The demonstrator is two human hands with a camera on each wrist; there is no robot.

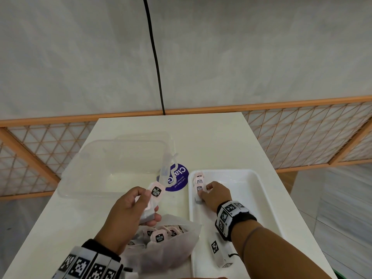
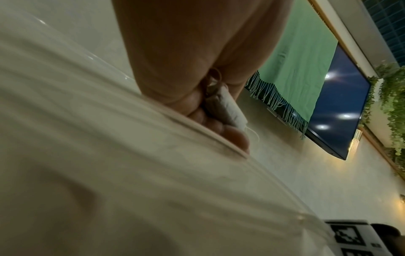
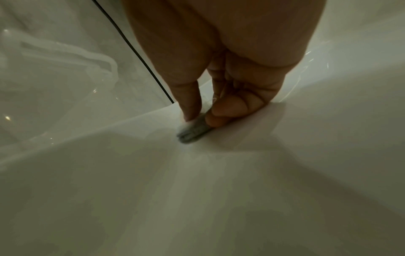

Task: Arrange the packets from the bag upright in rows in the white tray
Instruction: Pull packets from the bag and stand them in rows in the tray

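My left hand (image 1: 138, 206) holds a small stack of pink-tagged tea packets (image 1: 152, 200) above the open clear bag (image 1: 167, 244), which lies at the table's near edge with several more packets inside. In the left wrist view the packets (image 2: 230, 107) sit between curled fingers. My right hand (image 1: 209, 193) is inside the white tray (image 1: 261, 190), at its far left corner, pinching an upright packet (image 1: 198, 195) against the tray's left wall. Two more packets (image 1: 198, 178) stand behind it in a row. The right wrist view shows thumb and fingers pinching that packet (image 3: 192, 129) on the tray floor (image 3: 197, 199).
A clear plastic box with its lid (image 1: 114, 164) lies to the left on the white table (image 1: 211, 141). A round purple sticker (image 1: 178, 180) lies between box and tray. A black cable (image 1: 155, 57) hangs down the wall behind. Wooden lattice railings flank the table.
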